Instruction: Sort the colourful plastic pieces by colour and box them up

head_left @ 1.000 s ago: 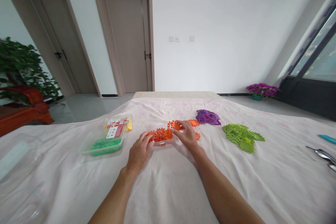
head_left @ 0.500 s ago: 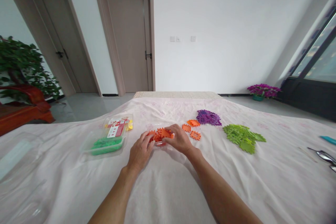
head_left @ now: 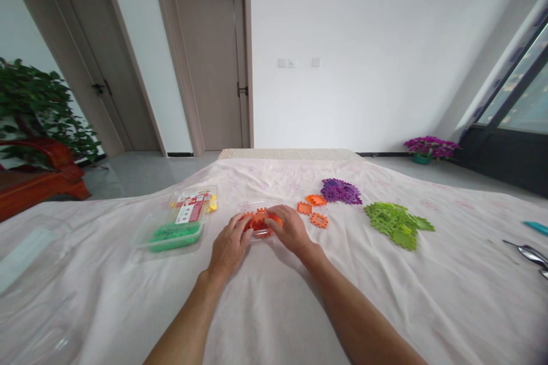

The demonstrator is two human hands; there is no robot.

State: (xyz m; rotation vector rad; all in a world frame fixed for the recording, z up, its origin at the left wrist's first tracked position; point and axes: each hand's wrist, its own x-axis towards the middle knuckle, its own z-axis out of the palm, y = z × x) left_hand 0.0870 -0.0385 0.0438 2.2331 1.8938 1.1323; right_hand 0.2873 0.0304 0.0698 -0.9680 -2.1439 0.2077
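Observation:
A small clear plastic container (head_left: 257, 205) stands mid-table, filled with orange notched building pieces (head_left: 257, 220). My left hand (head_left: 230, 242) holds the container at its left side, fingers bent over the rim. Over the container's right half, my right hand (head_left: 291, 229) has its thumb and fingers closed around an orange piece (head_left: 276, 219), partly covered by the fingers. To the right of that hand lie several loose orange pieces (head_left: 305, 208) on the cloth.
A clear box of green pieces (head_left: 175, 238) and a labelled box with yellow pieces (head_left: 192, 205) stand left. Purple pieces (head_left: 341, 191) and lime-green pieces (head_left: 396, 224) lie in piles to the right. Clear plastic lids (head_left: 32, 256) sit far left, scissors (head_left: 531, 254) far right.
My right hand has shifted slightly left and down over the container, and the orange piece in its fingers has tilted. My left hand stays at the container's side.

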